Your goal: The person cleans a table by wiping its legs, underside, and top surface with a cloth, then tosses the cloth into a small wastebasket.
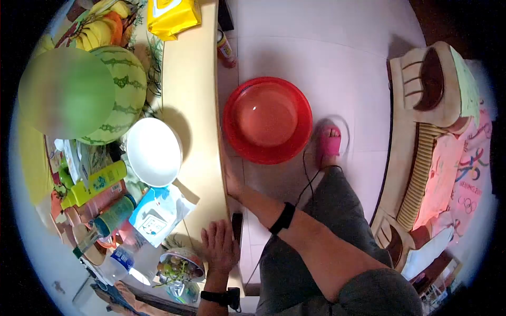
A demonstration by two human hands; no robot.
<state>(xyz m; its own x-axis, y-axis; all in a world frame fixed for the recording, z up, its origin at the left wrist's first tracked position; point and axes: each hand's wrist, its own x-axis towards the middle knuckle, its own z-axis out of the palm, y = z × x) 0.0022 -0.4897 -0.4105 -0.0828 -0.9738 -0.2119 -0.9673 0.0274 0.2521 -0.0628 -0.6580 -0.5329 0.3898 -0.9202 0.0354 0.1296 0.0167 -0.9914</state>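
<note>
My left hand lies palm down on the edge of the light wooden table, fingers spread, holding nothing. It is nearest to a bowl of grapes and stems. My right hand is at the table's side, just below the edge; its fingers are hidden, so what it holds, if anything, does not show. A red basin stands on the floor beyond my right hand. On the table are a white bowl and a blue and white packet.
A large watermelon, several bottles and a yellow packet are on the table. A spray can stands beside it. My foot in a pink slipper is near the basin, by a dark cable. Carved wooden seating stands at right.
</note>
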